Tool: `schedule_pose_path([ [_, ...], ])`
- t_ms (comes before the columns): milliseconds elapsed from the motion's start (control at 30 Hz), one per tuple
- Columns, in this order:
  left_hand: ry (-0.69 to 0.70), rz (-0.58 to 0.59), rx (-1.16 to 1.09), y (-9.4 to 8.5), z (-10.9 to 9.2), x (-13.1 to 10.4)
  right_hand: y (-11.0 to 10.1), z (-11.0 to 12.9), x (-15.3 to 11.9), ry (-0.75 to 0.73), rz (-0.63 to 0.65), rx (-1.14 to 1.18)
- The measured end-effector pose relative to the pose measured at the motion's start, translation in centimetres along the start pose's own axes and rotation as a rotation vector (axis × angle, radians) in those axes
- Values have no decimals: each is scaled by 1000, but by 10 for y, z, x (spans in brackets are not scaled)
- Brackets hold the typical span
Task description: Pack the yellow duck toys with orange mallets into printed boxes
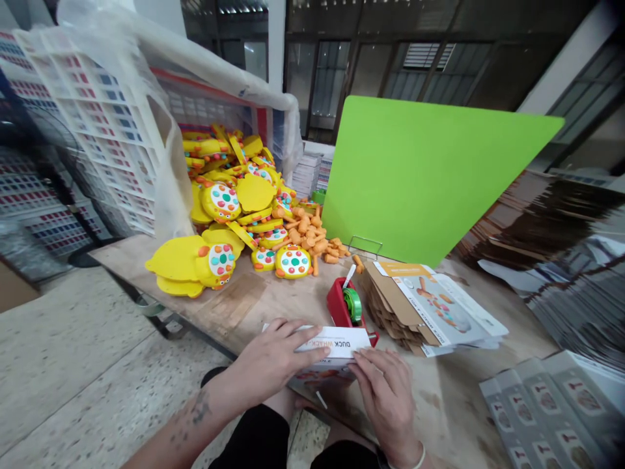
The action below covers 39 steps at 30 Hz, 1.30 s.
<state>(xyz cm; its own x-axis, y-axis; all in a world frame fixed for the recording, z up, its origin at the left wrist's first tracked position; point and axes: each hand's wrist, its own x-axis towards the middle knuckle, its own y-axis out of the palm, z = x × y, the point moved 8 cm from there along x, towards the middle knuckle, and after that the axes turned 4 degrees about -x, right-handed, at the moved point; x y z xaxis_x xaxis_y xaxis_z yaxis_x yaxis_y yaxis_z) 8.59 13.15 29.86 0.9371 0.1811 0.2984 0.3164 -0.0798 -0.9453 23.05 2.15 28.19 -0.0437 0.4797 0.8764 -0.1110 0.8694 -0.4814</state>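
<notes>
A white printed carton marked "DUCK WHACK-A" [347, 345] sits at the table's near edge, in front of my body. My left hand [273, 357] grips its left part, fingers laid across the top and thumb along the near edge. At the right end, my right hand [389, 391] holds the carton, fingertips at the top edge and the rest of the hand against its side. Just behind the carton stands a red tape dispenser [338, 303] with a roll of green tape [352, 304].
Yellow duck toys [222, 200] spill from a plastic-draped crate [114, 124], beside orange toy hammers [308, 229]. Flattened cartons [400, 312] lie to the right. A green board [420, 176] rises behind. Grey boxes [547, 404] stand at the near right.
</notes>
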Motion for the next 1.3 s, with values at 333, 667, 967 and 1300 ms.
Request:
schedule_pose_path([
  [333,-33,-29,-8,-1,2,0,5,-20,-6,183,35,120],
  [667,-219,-36,-44,0,3,12,75,-147,-52,840,299,379],
  [967,-279,-15,-24,3,16,16,96,-151,-59,1070,337,550],
  [1300,-342,41,-47,3,16,16,78,-116,-109,1479,199,875],
])
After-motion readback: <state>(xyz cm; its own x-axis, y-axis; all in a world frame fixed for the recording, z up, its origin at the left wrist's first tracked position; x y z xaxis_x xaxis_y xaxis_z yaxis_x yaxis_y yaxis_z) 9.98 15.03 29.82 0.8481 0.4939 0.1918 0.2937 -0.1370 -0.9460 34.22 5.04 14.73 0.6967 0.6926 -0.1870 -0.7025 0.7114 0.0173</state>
